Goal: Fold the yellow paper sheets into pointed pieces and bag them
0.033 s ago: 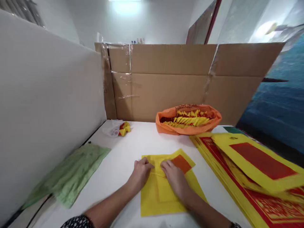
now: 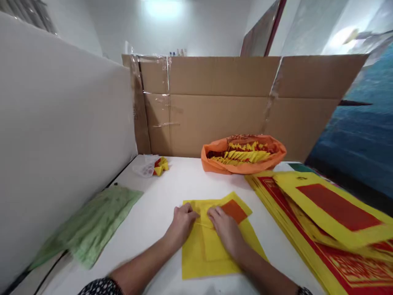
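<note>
Yellow paper (image 2: 211, 260) lies on the white table in front of me, with a folded part and an orange-red patch (image 2: 233, 211) near its upper right. My left hand (image 2: 181, 223) is closed at the sheet's upper left, fingers pinching the paper. My right hand (image 2: 225, 229) is closed too, its fingertips pinching the paper just left of the patch. A small gap of yellow paper shows between the two hands. The fingertips are partly tucked under, so the exact folds beneath them are hidden.
Stacked yellow and red papers (image 2: 337, 209) lie at the right. An orange bag (image 2: 215, 166) of folded yellow pieces stands at the back. A clear plastic bag (image 2: 144, 166) with yellow-red pieces and a green cloth (image 2: 95, 223) are at the left. Cardboard (image 2: 215, 119) walls the back.
</note>
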Action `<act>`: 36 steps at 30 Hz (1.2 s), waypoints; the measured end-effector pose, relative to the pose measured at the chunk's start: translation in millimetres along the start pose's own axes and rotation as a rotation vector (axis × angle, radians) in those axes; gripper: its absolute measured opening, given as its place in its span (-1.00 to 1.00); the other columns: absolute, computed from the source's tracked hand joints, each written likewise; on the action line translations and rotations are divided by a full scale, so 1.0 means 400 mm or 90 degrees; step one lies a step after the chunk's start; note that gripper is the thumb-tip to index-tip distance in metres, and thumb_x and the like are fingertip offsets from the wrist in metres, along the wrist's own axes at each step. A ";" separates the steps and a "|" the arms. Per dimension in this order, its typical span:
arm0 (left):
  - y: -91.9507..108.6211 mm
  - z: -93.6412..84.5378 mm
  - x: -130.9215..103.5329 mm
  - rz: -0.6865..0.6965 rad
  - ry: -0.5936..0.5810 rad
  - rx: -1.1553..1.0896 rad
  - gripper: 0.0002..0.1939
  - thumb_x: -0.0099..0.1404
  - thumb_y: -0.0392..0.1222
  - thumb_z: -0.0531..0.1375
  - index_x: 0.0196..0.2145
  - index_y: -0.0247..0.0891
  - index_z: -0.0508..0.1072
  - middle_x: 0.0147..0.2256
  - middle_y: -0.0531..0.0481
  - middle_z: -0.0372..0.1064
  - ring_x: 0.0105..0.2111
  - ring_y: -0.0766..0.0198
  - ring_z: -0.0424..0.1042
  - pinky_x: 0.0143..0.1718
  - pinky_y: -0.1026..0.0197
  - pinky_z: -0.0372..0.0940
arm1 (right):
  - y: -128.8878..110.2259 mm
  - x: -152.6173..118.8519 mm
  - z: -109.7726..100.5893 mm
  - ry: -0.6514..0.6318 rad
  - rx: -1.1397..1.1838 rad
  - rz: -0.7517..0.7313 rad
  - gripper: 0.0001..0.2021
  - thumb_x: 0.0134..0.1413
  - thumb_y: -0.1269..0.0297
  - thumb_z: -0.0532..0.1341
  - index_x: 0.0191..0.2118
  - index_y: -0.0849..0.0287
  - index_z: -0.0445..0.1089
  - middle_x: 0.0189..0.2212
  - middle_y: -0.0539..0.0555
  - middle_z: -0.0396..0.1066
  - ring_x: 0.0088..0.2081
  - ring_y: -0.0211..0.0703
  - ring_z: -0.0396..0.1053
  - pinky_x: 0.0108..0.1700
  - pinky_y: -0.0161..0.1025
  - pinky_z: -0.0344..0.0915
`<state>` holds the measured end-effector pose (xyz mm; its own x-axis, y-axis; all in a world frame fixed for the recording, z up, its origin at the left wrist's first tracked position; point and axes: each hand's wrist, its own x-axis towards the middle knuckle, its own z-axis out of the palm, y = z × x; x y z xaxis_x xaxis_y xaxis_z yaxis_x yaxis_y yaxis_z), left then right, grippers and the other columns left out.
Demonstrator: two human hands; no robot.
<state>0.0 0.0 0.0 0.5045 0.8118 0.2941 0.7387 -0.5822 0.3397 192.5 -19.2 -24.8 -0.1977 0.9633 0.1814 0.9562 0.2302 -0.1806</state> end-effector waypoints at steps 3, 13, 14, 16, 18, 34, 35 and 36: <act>0.029 -0.025 -0.010 0.127 -0.075 0.176 -0.81 0.35 -0.35 0.11 -0.18 -0.24 0.52 -0.20 -0.10 0.37 -0.15 0.07 0.33 -0.12 0.02 0.18 | -0.004 -0.008 -0.020 -0.012 -0.028 -0.005 -0.82 0.31 0.41 0.02 -0.16 0.02 0.33 -0.25 -0.01 0.34 -0.47 -0.28 0.32 -0.51 -0.36 0.04; 0.138 0.065 -0.106 0.073 -0.088 0.363 -0.32 0.31 0.20 0.08 0.26 -0.21 0.22 0.08 -0.45 0.31 0.06 -0.37 0.28 0.08 -0.42 -0.08 | 0.057 -0.138 -0.016 0.120 -0.007 -0.200 -0.63 0.15 0.35 0.22 0.09 0.09 0.38 0.02 0.20 0.38 -0.19 0.04 0.34 -0.14 -0.02 0.35; 0.148 0.069 -0.104 0.056 -0.107 0.356 -0.28 0.27 0.27 0.09 0.27 -0.14 0.20 0.10 -0.44 0.30 0.07 -0.41 0.27 0.07 -0.46 -0.12 | 0.069 -0.154 -0.009 0.129 -0.008 -0.208 -0.60 0.13 0.34 0.24 0.11 0.10 0.37 0.04 0.21 0.38 -0.18 0.06 0.34 -0.12 0.02 0.36; 0.165 0.071 -0.095 0.028 -0.144 0.342 -0.18 0.16 0.38 0.15 0.28 0.00 0.17 0.13 -0.40 0.26 0.07 -0.47 0.25 0.05 -0.50 -0.16 | 0.090 -0.181 -0.004 0.137 0.006 -0.214 -0.56 0.11 0.33 0.26 0.14 0.12 0.35 0.08 0.23 0.36 -0.12 0.09 0.34 -0.08 0.05 0.37; 0.173 0.064 -0.080 0.009 -0.175 0.330 -0.09 0.05 0.44 0.18 0.28 0.05 0.15 0.18 -0.38 0.20 0.06 -0.52 0.24 0.03 -0.52 -0.17 | 0.103 -0.202 -0.010 0.139 0.036 -0.210 -0.58 0.13 0.33 0.23 0.13 0.16 0.35 0.11 0.24 0.34 -0.02 0.11 0.34 -0.02 0.05 0.36; 0.030 -0.033 0.087 0.276 -0.150 0.167 -0.58 0.21 -0.27 0.17 0.04 -0.24 0.38 -0.07 -0.12 0.44 -0.12 0.06 0.38 -0.09 0.08 0.24 | 0.009 -0.085 -0.036 0.222 0.019 -0.174 -0.62 0.15 0.44 0.16 0.10 0.23 0.33 0.00 0.23 0.44 0.01 0.12 0.36 0.02 0.05 0.30; 0.027 -0.032 0.083 0.245 -0.133 0.158 -0.64 0.22 -0.31 0.15 0.00 -0.23 0.41 -0.13 -0.09 0.46 -0.16 0.07 0.38 -0.11 0.07 0.25 | 0.007 -0.068 -0.037 0.237 0.002 -0.180 -0.66 0.16 0.48 0.14 0.05 0.21 0.37 -0.07 0.21 0.49 -0.06 0.10 0.40 -0.02 0.04 0.30; 0.022 -0.032 0.080 0.215 -0.108 0.143 -0.66 0.22 -0.34 0.15 -0.03 -0.21 0.41 -0.16 -0.07 0.48 -0.18 0.07 0.38 -0.12 0.06 0.25 | 0.009 -0.054 -0.044 0.251 0.003 -0.188 -0.69 0.18 0.51 0.11 0.01 0.19 0.41 -0.14 0.19 0.52 -0.13 0.06 0.43 -0.06 0.02 0.30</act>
<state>16.8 20.1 23.9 0.7871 0.5841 0.1985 0.5887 -0.8073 0.0411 204.0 -41.7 -12.5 -0.3629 0.7313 0.5775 0.8702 0.4876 -0.0707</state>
